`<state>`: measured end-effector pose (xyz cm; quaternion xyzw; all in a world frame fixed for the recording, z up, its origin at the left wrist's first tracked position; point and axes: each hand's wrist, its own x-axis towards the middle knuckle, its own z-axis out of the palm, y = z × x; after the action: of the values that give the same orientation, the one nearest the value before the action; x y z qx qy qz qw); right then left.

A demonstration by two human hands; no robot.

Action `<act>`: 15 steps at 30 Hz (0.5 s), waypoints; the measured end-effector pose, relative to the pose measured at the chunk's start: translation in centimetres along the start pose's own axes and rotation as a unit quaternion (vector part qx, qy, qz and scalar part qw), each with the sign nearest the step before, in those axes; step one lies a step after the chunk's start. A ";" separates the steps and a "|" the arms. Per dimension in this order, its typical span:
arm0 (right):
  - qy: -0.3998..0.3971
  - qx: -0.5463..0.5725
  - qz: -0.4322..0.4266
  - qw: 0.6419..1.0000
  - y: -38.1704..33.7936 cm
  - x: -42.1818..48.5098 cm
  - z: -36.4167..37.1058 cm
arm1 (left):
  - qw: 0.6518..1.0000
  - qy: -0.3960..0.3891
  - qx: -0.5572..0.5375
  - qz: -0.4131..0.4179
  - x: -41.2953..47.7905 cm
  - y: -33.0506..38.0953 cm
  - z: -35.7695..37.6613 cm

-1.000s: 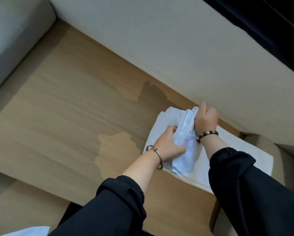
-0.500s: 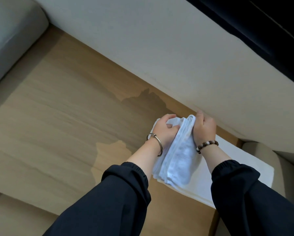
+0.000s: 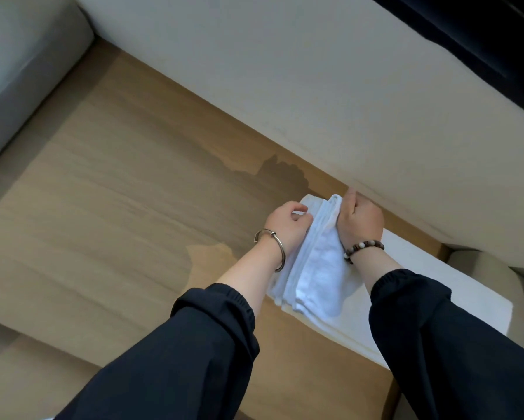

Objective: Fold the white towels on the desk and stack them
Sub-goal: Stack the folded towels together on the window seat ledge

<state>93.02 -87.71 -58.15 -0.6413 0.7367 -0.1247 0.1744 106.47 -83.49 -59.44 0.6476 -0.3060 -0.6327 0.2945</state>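
Observation:
A white towel [image 3: 318, 268], bunched into a long narrow fold, hangs between my two hands above the right part of the wooden desk [image 3: 118, 222]. My left hand [image 3: 285, 225] grips its far left edge, fingers curled round the cloth. My right hand [image 3: 360, 222] grips the far right edge, close to the wall. Under the towel lies a flat stack of folded white towels [image 3: 436, 286], partly hidden by my right arm.
A pale wall [image 3: 285, 101] runs along the desk's far side. A grey cushioned seat [image 3: 18, 71] stands at the far left, and a beige upholstered piece [image 3: 497, 274] at the right end. The desk's front edge is near my elbows.
My left hand has moved up from the towel's middle to its far edge, level with my right hand. The towel now hangs longer and narrower between them.

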 end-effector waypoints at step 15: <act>-0.249 -0.024 0.082 0.965 -0.7 2.5 -3.3 | 0.999 0.031 -0.007 0.001 -1.2 -3.7 0.2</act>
<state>91.98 -90.39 -55.08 -0.5936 0.7228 0.0714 0.3466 106.38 -80.24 -61.54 0.6644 -0.2927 -0.6141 0.3094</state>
